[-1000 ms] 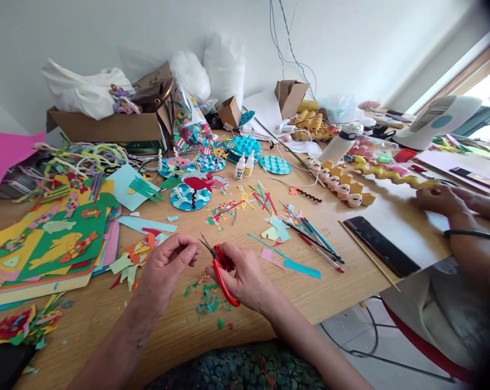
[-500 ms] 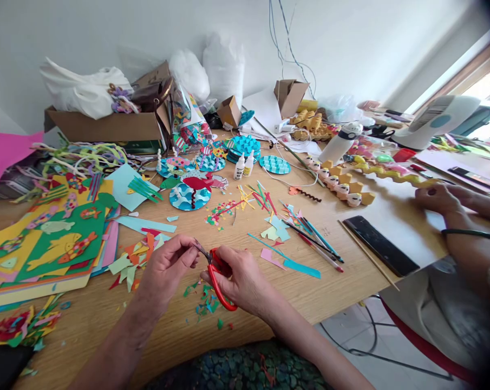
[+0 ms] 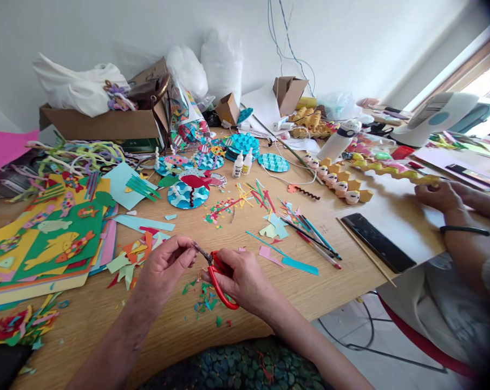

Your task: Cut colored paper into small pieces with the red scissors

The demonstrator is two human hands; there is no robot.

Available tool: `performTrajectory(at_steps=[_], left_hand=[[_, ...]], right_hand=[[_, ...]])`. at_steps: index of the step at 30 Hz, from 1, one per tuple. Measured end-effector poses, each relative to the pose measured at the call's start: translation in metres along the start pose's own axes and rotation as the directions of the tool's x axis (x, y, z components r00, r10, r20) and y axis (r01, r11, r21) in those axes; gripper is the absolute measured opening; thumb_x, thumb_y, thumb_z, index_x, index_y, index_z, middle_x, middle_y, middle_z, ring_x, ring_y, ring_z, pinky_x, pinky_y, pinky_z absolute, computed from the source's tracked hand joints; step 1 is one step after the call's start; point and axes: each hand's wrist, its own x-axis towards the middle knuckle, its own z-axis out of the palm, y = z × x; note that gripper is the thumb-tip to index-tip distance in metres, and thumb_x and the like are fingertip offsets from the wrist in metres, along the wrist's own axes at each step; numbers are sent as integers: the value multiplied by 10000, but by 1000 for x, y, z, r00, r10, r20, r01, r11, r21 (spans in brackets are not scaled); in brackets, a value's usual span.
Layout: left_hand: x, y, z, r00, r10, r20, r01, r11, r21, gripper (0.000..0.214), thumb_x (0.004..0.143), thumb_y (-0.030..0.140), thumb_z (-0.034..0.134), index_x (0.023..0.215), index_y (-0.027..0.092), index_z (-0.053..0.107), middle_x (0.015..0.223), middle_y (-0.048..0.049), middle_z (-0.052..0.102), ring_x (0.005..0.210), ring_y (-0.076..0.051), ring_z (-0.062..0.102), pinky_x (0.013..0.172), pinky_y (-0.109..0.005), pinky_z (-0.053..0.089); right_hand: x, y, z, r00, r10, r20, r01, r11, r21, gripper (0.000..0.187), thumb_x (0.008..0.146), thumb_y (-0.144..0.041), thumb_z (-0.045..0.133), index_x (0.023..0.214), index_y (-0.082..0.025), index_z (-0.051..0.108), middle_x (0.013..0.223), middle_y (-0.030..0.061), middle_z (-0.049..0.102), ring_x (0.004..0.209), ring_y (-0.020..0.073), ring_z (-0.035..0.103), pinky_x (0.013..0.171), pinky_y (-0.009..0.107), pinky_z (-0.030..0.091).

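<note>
In my right hand (image 3: 240,276) is a pair of scissors (image 3: 222,290) with red handles, its blades pointing left toward my other hand. My left hand (image 3: 169,268) is closed in a pinch right at the blade tips; what its fingers hold is too small to make out. Below the scissors lie tiny green and orange paper snippets (image 3: 206,298). Left of my left hand is a heap of orange and pale green paper scraps (image 3: 133,257). Ahead of my hands, small red and green paper bits (image 3: 220,211) are scattered on the wooden table (image 3: 180,336).
Coloured paper sheets with paper fish (image 3: 61,238) cover the left. Blue paper discs (image 3: 188,195) and two glue bottles (image 3: 242,164) stand ahead. Pencils (image 3: 315,238), a wooden stick (image 3: 366,252) and a phone (image 3: 378,242) lie right. Another person's hands (image 3: 439,195) hold a yellow egg-carton strip (image 3: 394,172).
The whole view has shifted very slightly. My hands and the scissors keep nearly the same pose.
</note>
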Motion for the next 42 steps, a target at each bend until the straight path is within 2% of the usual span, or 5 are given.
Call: performTrajectory(at_steps=[10,19,27,36,42], left_hand=[[-4,-4,-5,1000,-23,1,23,998,56,89,779,270,564,771,203,622,647,23,552,627,-118,510,590,-202,410],[-6,2,-5,998,-62,-26,64,996,56,110,771,303,575,768,200,615,635,16,551,600,-116,510,485,-183,377],[-6,-3,-2,999,-41,-22,41,999,16,99,762,286,582,776,202,633,688,8,575,646,-123,520,597,-210,424],[-5,1,-3,999,1,34,-2,999,45,80,750,243,576,732,203,643,659,14,565,642,-127,515,601,-206,419],[-6,0,-6,998,-38,48,32,994,108,97,734,274,589,740,205,657,677,-4,579,641,-149,520,592,-230,429]], right_hand=[[-3,-2,-3,999,14,33,-15,999,41,402,810,-480,527,577,-171,420,496,-60,360,453,61,284,467,194,209],[-4,2,0,999,-4,38,2,999,48,407,817,-487,515,578,-168,432,494,-56,366,451,60,293,453,186,216],[-5,2,1,999,-14,31,12,998,62,369,810,-430,552,578,-164,442,487,-64,351,441,50,282,439,178,202],[-8,0,-2,999,-2,50,-2,998,66,358,793,-429,567,585,-168,437,495,-60,379,444,54,304,445,183,215],[-8,-1,-3,998,1,70,-6,998,65,355,784,-426,581,587,-171,432,496,-65,364,444,55,301,445,184,209]])
